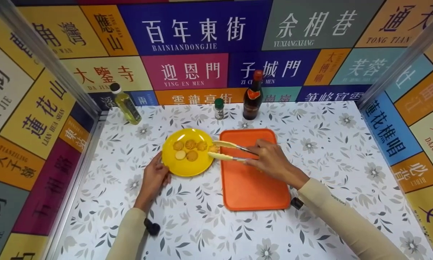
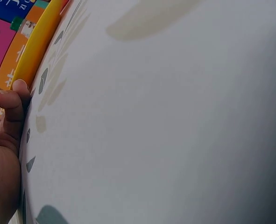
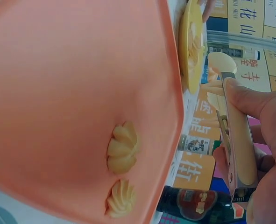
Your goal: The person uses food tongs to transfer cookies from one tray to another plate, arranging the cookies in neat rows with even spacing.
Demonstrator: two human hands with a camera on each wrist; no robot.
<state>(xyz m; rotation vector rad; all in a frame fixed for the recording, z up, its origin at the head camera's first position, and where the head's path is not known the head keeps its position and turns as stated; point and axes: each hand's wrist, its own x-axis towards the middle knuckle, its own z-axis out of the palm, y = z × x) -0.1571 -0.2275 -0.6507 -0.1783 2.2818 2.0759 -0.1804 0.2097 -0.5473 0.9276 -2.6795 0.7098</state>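
My left hand [image 1: 155,172] grips the left rim of a yellow plate [image 1: 187,169]. Several round cookies [image 1: 190,144] lie on the plate, some swirled and some smooth. With my right hand [image 1: 276,160] I hold metal tongs with cream-coloured tips [image 1: 224,144] over the gap between plate and orange tray [image 1: 254,191]. A swirled cookie [image 1: 213,148] sits between the tong tips, at the plate's right edge. Two ridged cookies [image 3: 123,148] rest on the tray in the right wrist view; my right hand and the tongs hide them from the head view.
Behind the plate and tray stand an oil bottle [image 1: 127,106], a small green-capped jar [image 1: 219,109] and a dark red-capped bottle [image 1: 252,99]. A floral cloth [image 1: 187,224] covers the table. Printed panels [image 1: 187,72] enclose the back and sides.
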